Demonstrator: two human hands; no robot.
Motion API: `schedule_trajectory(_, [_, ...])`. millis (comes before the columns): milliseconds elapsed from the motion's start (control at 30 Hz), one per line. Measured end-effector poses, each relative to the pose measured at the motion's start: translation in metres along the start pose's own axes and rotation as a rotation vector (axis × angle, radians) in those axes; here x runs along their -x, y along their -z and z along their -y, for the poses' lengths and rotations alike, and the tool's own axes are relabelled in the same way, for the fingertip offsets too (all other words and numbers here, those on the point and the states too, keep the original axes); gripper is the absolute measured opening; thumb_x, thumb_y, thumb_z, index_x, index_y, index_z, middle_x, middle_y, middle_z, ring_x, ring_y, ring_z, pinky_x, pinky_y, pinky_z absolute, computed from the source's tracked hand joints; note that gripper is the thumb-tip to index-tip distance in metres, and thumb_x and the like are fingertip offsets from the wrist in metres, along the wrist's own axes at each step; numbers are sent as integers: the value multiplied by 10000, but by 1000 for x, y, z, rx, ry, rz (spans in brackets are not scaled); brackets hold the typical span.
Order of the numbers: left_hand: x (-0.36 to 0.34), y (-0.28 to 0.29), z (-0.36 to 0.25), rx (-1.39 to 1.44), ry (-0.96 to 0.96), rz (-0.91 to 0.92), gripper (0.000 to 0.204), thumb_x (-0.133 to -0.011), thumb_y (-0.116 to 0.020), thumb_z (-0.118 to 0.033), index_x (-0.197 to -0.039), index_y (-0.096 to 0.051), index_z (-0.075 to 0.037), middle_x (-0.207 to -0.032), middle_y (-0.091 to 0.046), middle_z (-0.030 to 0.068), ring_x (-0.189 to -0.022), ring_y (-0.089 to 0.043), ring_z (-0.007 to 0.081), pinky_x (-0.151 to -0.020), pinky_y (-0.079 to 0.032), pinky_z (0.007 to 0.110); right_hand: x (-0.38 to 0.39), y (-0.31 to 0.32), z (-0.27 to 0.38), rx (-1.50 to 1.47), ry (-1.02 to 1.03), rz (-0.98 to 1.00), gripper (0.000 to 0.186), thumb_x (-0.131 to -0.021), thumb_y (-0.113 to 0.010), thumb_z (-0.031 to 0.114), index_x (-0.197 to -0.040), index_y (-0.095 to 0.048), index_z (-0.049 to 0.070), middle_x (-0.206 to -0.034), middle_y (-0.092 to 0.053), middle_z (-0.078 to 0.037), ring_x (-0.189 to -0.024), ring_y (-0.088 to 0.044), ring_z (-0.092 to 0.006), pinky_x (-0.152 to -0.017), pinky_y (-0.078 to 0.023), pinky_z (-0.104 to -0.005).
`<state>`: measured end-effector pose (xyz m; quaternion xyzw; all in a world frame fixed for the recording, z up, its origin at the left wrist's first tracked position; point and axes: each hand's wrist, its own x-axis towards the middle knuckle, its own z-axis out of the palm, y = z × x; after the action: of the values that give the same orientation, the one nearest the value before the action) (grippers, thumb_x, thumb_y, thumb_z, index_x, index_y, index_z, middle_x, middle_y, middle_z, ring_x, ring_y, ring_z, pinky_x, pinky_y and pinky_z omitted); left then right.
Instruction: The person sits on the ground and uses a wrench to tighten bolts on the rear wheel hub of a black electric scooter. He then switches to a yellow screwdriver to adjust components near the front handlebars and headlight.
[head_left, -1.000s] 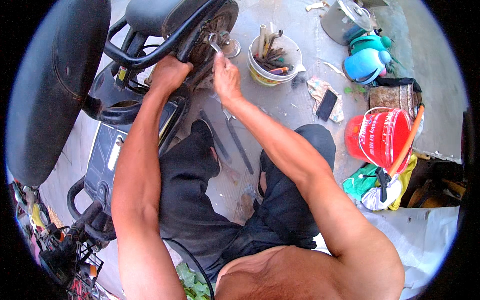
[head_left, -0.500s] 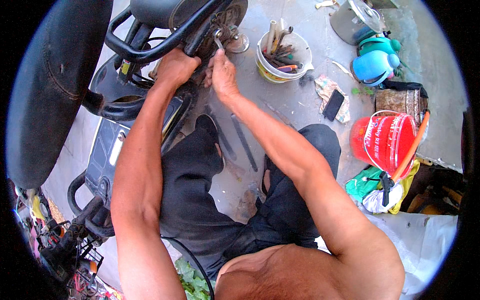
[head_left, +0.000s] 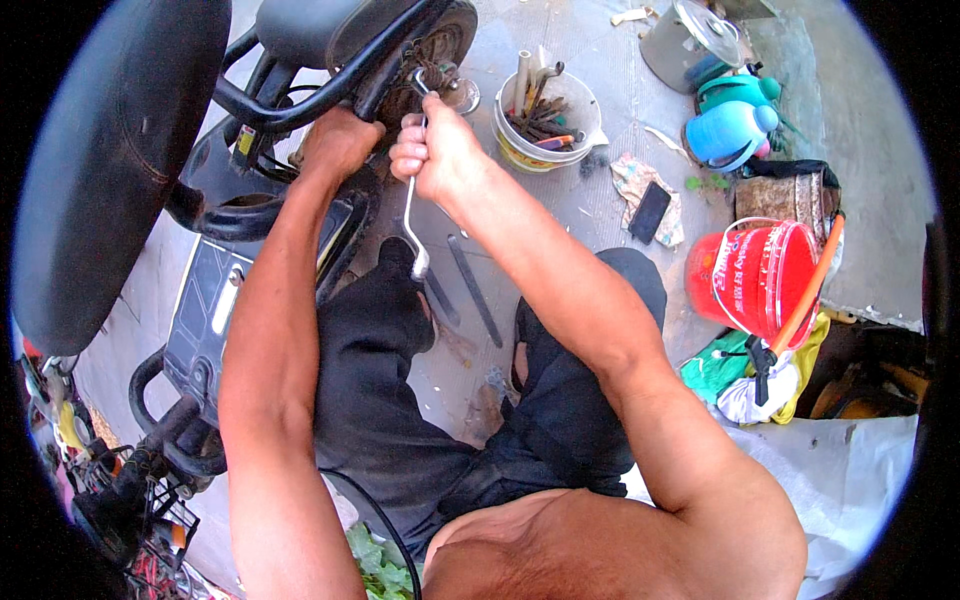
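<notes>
My right hand (head_left: 437,150) is closed round a long, cranked silver wrench (head_left: 418,261), whose upper end is at the wheel hub (head_left: 440,78) of a black two-wheeled scooter (head_left: 272,105) and whose lower end hangs over my dark trousers and shoe. Just left of it, my left hand (head_left: 342,140) is closed at the scooter's frame, beside a black tube; what its fingers hold is hidden. Two dark flat bars (head_left: 475,290) lie on the floor between my knees.
Right of the wheel stands a white tool bucket (head_left: 550,150). Along the right are a metal pot (head_left: 675,50), blue jug (head_left: 722,137), rusty container (head_left: 775,195), red bucket (head_left: 750,280) and bagged cloths (head_left: 720,370). A phone (head_left: 650,212) lies on a rag. More bikes (head_left: 120,500) show lower left.
My right hand has turned and shifted slightly left relative to the bucket, and the wrench's long shaft and lower end now show below it. My left hand stays at the frame.
</notes>
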<state>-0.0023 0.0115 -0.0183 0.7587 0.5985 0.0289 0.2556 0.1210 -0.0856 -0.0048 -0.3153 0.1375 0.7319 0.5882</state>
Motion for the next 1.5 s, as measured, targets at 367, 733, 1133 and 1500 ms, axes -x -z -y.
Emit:
schedule_trajectory(367, [8,4,-4,35,-49,-8,503,-689,-620,-329,-1024,-695,37,-1057,-658,291,-1049,-636,401,-917,-487,437,-54,71,-14,953,926,-298,524,-994,-417,548,-773,-519,84,-580,-474,-1,-470,-461,-113,-421,-365,-281])
schedule_trajectory(733, [8,7,-7,-13,-28,-5,531,-683,-631,-338,-1062,-688,30,-1090,-652,286,-1081,-623,404,-933,-482,438,-89,87,-8,1243,1193,-257,570,-1015,-333,536,-826,-531,36,-611,-531,-80,-552,-547,-203,-574,-454,-371])
schedule_trajectory(1133, [6,2,-8,69,-70,-23,512,-692,-645,-317,-1100,-671,-8,-1078,-659,277,-1065,-627,403,-917,-486,446,-25,17,-36,311,358,-94,557,-1002,-300,584,-758,-423,99,-583,-362,6,-428,-338,-123,-376,-321,-310])
schedule_trajectory(1500, [-2,-12,0,-38,-62,-91,610,-709,-693,-433,-1130,-651,6,-1141,-637,282,-1099,-605,411,-943,-464,460,6,21,-15,409,384,-181,515,-967,-423,595,-734,-440,137,-560,-362,27,-411,-333,-104,-364,-290,-293])
